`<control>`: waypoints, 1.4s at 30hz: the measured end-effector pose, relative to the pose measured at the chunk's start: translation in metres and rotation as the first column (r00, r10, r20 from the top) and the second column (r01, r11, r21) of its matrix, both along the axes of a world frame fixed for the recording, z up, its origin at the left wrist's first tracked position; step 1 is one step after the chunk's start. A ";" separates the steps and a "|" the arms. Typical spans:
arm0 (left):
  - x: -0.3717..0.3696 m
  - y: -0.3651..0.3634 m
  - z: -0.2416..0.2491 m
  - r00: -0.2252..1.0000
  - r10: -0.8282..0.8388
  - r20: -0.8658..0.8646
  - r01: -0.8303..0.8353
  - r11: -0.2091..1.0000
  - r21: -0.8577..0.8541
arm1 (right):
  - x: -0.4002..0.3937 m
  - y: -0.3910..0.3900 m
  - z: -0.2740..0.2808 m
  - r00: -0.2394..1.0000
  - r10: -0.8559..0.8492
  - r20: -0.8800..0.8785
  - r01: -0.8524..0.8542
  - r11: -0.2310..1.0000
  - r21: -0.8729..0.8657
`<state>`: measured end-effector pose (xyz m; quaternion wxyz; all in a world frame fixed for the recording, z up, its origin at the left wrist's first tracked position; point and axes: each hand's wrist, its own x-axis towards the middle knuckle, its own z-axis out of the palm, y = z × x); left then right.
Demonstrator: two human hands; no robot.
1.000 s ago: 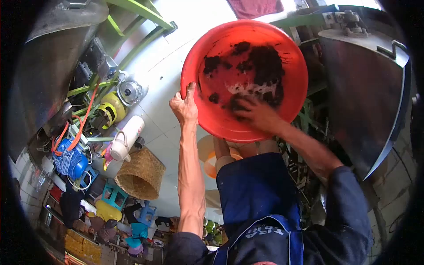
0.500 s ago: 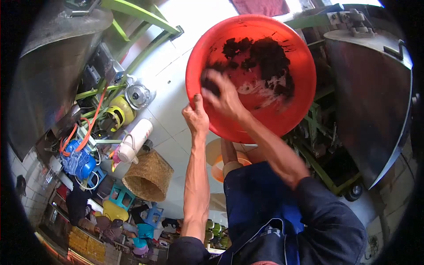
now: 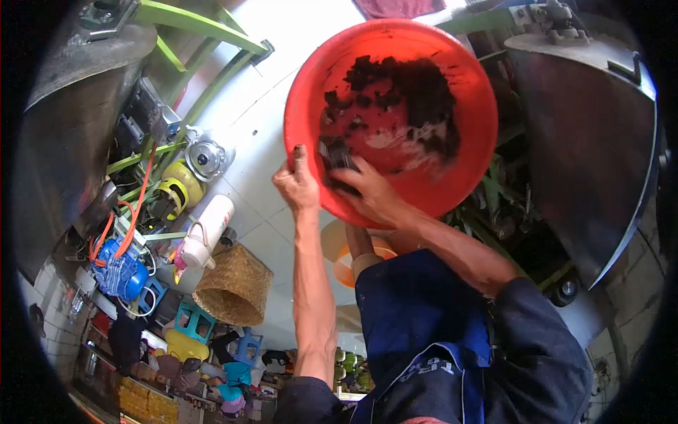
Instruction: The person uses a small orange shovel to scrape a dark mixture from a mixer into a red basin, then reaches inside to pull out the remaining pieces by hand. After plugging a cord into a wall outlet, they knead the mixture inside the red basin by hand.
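A large round red plastic basin (image 3: 466, 162) is tilted up in front of me. My left hand (image 3: 298, 185) grips its left rim, thumb over the edge and dirty at the tip. Inside the basin, near the lower left wall, my right hand (image 3: 367, 192) is closed round a dark clump (image 3: 335, 154); motion blurs its fingers. Dark, crumbly, wet-looking material (image 3: 424, 92) clings to the basin's bottom, thickest at the upper right. Smaller bits and a pale, watery smear lie lower down.
Large metal vessels (image 3: 586, 141) stand on both sides on green frames (image 3: 205, 21). At left are a kettle (image 3: 205, 159), a yellow-green gas cylinder (image 3: 180, 187), a thermos flask (image 3: 208, 230) and a woven basket (image 3: 233, 286). An orange basin (image 3: 345, 268) sits below. People are at lower left.
My right hand has moved down along the basin's left side, dragging dark material. Loose bits now show at the upper left of the bottom. My left hand keeps its grip on the rim.
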<state>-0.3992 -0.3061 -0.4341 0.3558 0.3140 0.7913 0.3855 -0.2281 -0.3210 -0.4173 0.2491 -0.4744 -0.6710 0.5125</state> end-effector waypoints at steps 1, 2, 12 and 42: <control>-0.001 0.004 -0.002 1.000 0.005 0.009 -0.005 1.000 0.004 | 0.049 -0.011 -0.011 0.968 0.168 0.188 -0.150 0.983 -0.105; -0.006 0.005 0.000 0.996 0.006 0.087 -0.007 1.000 0.003 | 0.082 -0.022 -0.013 0.879 0.338 0.337 -0.264 0.933 -0.245; 0.001 0.001 0.028 0.995 -0.091 0.044 0.095 0.992 -0.078 | -0.050 0.077 -0.049 0.982 -0.187 0.038 0.190 0.975 -0.114; 0.052 -0.033 0.027 0.954 0.174 0.244 -0.113 0.963 -0.245 | -0.039 0.094 0.005 0.955 -0.155 -0.254 0.183 0.979 0.092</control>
